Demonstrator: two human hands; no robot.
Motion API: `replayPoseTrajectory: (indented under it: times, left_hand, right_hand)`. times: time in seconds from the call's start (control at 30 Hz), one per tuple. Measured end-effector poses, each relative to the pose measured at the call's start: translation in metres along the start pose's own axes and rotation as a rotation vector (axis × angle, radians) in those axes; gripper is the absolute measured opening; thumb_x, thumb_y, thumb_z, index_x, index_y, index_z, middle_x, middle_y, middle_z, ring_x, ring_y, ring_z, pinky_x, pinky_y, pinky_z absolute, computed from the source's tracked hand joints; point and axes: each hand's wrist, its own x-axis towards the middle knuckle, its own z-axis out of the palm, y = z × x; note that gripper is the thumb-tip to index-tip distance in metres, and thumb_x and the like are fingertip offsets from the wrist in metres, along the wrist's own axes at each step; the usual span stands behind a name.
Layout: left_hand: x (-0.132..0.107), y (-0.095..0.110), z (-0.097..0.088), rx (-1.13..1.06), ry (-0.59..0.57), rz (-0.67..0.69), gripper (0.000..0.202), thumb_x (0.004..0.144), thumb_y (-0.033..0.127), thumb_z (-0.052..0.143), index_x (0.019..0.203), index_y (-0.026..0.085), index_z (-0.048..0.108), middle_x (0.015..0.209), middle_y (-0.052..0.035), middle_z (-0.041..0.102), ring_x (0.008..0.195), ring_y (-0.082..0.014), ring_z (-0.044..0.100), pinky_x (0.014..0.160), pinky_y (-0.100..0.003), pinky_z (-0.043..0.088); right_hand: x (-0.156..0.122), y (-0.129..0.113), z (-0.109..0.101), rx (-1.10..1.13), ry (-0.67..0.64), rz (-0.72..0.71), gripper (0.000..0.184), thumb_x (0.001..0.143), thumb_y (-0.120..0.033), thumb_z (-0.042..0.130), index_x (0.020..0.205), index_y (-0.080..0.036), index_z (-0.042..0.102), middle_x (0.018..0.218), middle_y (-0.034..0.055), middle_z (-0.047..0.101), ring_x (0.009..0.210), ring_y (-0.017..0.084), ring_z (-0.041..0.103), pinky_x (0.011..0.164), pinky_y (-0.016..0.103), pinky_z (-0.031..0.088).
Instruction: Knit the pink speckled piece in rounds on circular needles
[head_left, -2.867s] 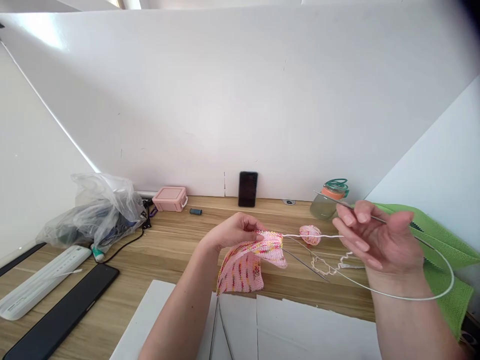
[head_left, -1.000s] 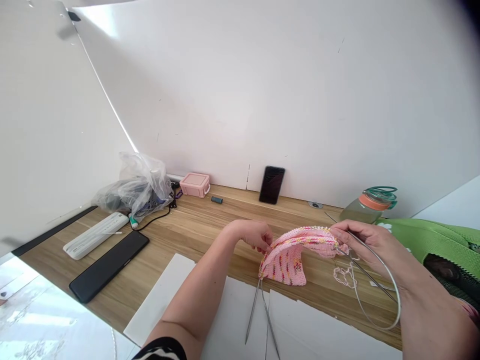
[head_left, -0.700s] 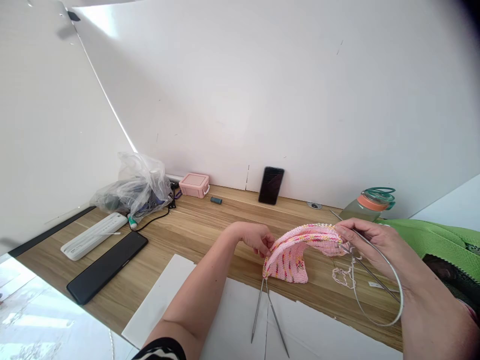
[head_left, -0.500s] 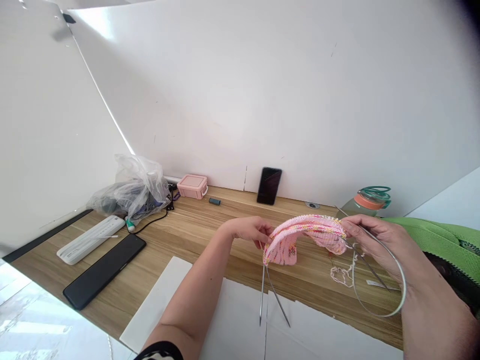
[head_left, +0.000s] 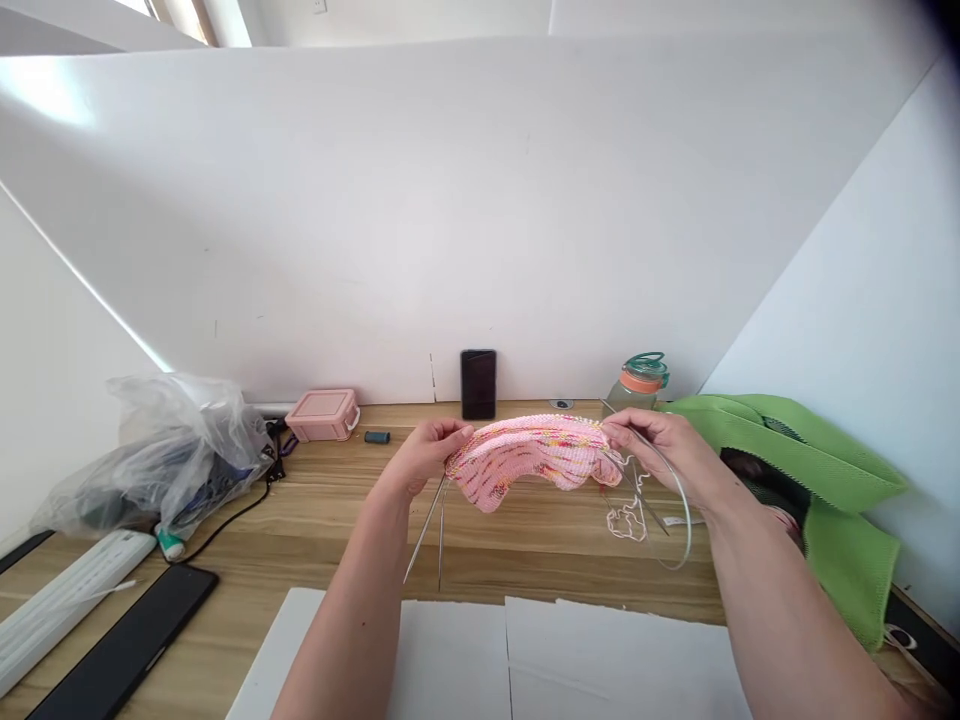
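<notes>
A pink knitted piece (head_left: 534,455) with speckled colours is stretched in the air between my hands above the wooden desk (head_left: 322,520). My left hand (head_left: 426,455) pinches its left end, where two metal needle tips (head_left: 429,528) hang down. My right hand (head_left: 660,445) pinches the right end together with a metal needle; a clear cable loop (head_left: 675,520) curves below it. Loose white yarn (head_left: 624,516) lies under my right hand.
A dark phone (head_left: 478,383) leans on the white partition. A pink box (head_left: 324,414), a small dark cap (head_left: 376,437), a plastic bag (head_left: 161,450), a white power strip (head_left: 64,595), a black slab (head_left: 120,650), a jar (head_left: 634,385) and a green mesh bag (head_left: 817,480) surround me. White sheets (head_left: 525,660) lie nearest.
My hands have pulled apart and lifted the knitted piece, stretching it out flat between them. The view has swung back to face the partition. The pink yarn ball seen earlier is hidden.
</notes>
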Motion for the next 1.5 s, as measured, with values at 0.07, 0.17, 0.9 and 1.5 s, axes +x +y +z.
replayPoseTrajectory:
  times: [0.07, 0.17, 0.9, 1.5]
  left_hand:
    - [-0.002, 0.004, 0.0, -0.005, -0.01, -0.003, 0.041, 0.075, 0.052, 0.068, 0.081, 0.011, 0.067, 0.065, 0.0008, 0.059, 0.057, -0.0089, 0.046, 0.054, -0.021, 0.031]
    - [-0.004, 0.008, 0.001, -0.01, -0.038, 0.0, 0.04, 0.073, 0.048, 0.071, 0.089, 0.01, 0.072, 0.074, -0.0027, 0.066, 0.063, -0.0111, 0.051, 0.059, -0.022, 0.035]
    - [-0.01, 0.009, 0.003, -0.074, -0.123, 0.022, 0.041, 0.075, 0.043, 0.073, 0.101, 0.011, 0.071, 0.09, -0.0086, 0.071, 0.076, -0.015, 0.061, 0.066, -0.023, 0.043]
    - [-0.012, 0.017, 0.009, 0.0, -0.226, 0.061, 0.045, 0.082, 0.045, 0.066, 0.112, 0.012, 0.069, 0.108, -0.0136, 0.071, 0.092, -0.0214, 0.065, 0.076, -0.027, 0.048]
  right_hand:
    - [-0.001, -0.003, -0.002, 0.003, -0.021, -0.001, 0.048, 0.084, -0.063, 0.051, 0.081, -0.018, 0.066, 0.072, 0.0041, 0.062, 0.066, 0.016, 0.052, 0.06, 0.028, 0.041]
    - [-0.003, -0.008, -0.005, -0.002, -0.052, -0.004, 0.048, 0.084, -0.064, 0.051, 0.081, -0.018, 0.066, 0.069, 0.0033, 0.062, 0.064, 0.016, 0.052, 0.058, 0.027, 0.039]
    - [-0.012, 0.002, -0.014, 0.008, -0.313, 0.041, 0.04, 0.089, -0.058, 0.05, 0.093, -0.022, 0.067, 0.083, 0.0057, 0.069, 0.076, 0.02, 0.059, 0.068, 0.03, 0.046]
    - [-0.01, -0.001, -0.013, 0.02, -0.238, 0.026, 0.04, 0.087, -0.06, 0.052, 0.085, -0.022, 0.068, 0.079, 0.0044, 0.067, 0.073, 0.019, 0.058, 0.066, 0.029, 0.046]
